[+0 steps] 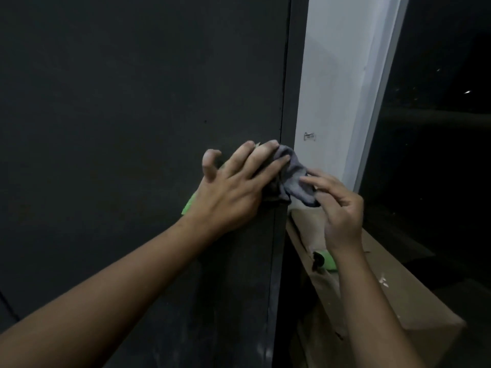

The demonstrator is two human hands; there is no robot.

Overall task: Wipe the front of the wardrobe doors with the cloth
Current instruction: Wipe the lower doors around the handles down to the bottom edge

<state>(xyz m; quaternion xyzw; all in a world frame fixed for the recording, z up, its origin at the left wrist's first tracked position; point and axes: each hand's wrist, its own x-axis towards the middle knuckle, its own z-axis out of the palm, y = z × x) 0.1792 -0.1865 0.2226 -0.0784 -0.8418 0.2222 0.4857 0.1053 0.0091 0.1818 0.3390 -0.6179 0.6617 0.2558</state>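
**Now, both hands on the cloth at the door's edge**

Leftmost, the dark wardrobe door [119, 102] fills the view; the left hand [231, 187], fingers spread and nearly straight, presses the grey cloth [295, 179] against the door's right edge; the right hand [340, 208] pinches the cloth's loose end between thumb and fingertips; a white wall [340, 75] stands beyond, with a cardboard box [398, 282] below.
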